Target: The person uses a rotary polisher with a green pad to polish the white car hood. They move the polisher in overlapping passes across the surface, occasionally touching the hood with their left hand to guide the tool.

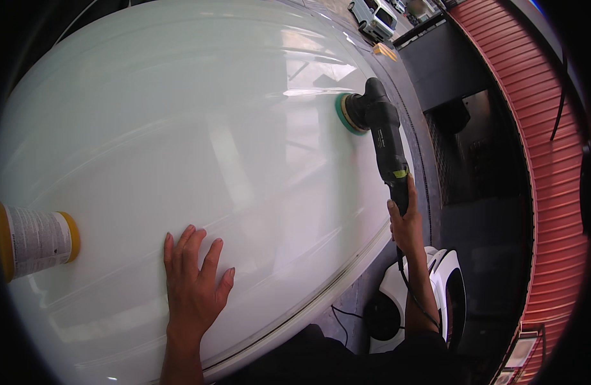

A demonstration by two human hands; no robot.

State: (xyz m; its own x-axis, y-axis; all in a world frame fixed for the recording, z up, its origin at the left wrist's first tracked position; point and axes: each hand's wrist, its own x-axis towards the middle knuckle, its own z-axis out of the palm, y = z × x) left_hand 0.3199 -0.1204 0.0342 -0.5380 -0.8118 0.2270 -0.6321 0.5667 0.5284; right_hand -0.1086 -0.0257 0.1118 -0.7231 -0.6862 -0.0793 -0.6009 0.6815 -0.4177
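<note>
Right hand (407, 224): grip clamped around the rear handle of a black handheld polishing machine (385, 138), thumb along the top. The machine body is matte black plastic, elongated, with a small yellow-green tag near the handle. Its round head carries a green foam pad (342, 114), pressed flat against the white car panel (180, 128) near the panel's right edge. A black cord (414, 298) trails from the handle down past the forearm.

Left hand (193, 282): fingers spread apart, palm laid flat on the panel, holding nothing.

The panel is glossy, smooth and broadly curved, showing bright reflections; a thin seam runs along its lower right border.

At the left edge, a cylindrical bottle (32, 240) lies on its side on the panel: yellow body, white paper label with dark print.

Right side: red corrugated wall (545, 160), ribbed. Below the right forearm, a white and black rounded plastic device (430, 301) sits on the dark floor.
</note>
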